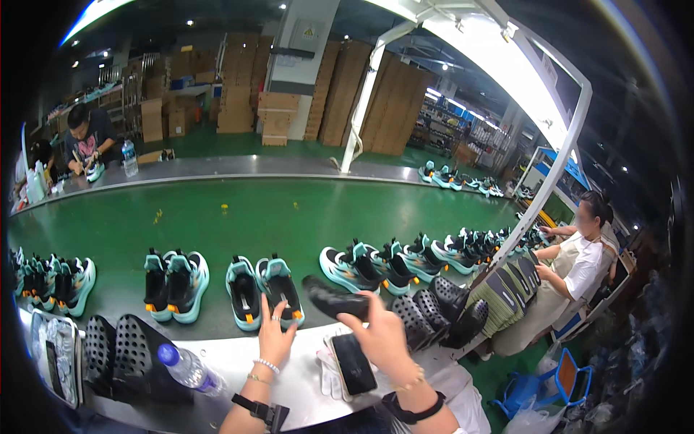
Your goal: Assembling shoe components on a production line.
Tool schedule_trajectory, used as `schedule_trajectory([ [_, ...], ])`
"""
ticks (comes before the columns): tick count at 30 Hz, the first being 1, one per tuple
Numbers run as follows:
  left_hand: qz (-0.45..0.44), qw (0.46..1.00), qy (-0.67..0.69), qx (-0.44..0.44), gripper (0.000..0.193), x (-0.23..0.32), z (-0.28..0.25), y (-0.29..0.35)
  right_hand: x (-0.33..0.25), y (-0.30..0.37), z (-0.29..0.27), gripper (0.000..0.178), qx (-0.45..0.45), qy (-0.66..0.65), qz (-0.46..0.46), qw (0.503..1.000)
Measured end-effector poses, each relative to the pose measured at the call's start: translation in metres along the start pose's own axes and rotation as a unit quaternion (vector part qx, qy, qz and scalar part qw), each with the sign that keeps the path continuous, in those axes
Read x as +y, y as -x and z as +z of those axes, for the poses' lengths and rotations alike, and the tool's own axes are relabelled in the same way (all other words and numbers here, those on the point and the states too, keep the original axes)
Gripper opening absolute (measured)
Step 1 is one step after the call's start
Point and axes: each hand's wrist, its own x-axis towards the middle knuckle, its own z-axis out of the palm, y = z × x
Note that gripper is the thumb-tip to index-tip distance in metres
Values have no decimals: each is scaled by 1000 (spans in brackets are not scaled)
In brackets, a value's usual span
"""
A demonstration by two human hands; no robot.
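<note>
My right hand (377,336) grips a black shoe-shaped form (329,298) by one end, holding it above the metal ledge. At the near end of a black and mint sneaker (280,288) is my left hand (273,340), its fingers apart and their tips at or touching the shoe. The other sneaker (243,291) of this pair stands just to its left. Both have dark insides and orange tabs. Below my right hand a dark phone (353,364) lies partly over a white glove (330,372).
Black perforated shoe forms (413,322) stand right of my right hand; more forms (130,354) and a purple-capped bottle (189,367) are at left. Sneakers (350,266) line the green surface (260,206). A white post (546,181) rises at right, near a person (582,264); another person (90,141) works far left.
</note>
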Motion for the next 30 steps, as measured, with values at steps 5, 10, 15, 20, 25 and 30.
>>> schedule_trajectory([
  [5,-38,999,-21,-28,50,-10,-9,2,-11,-59,93,50,-124,149,-38,980],
  [10,-59,998,0,-30,44,-11,-16,-5,-3,-97,154,47,-112,195,-87,970],
  [15,-64,997,17,-47,43,-27,-16,-8,-3,-107,190,25,-160,217,-80,960],
  [20,-57,998,0,-22,38,-23,-15,-3,-3,-119,223,19,-229,207,32,951],
  [25,-78,997,2,-16,40,-36,-6,-3,9,-124,256,20,-168,145,66,973],
  [30,-72,996,-46,22,39,-20,-8,-2,21,-121,240,25,-235,96,41,966],
])
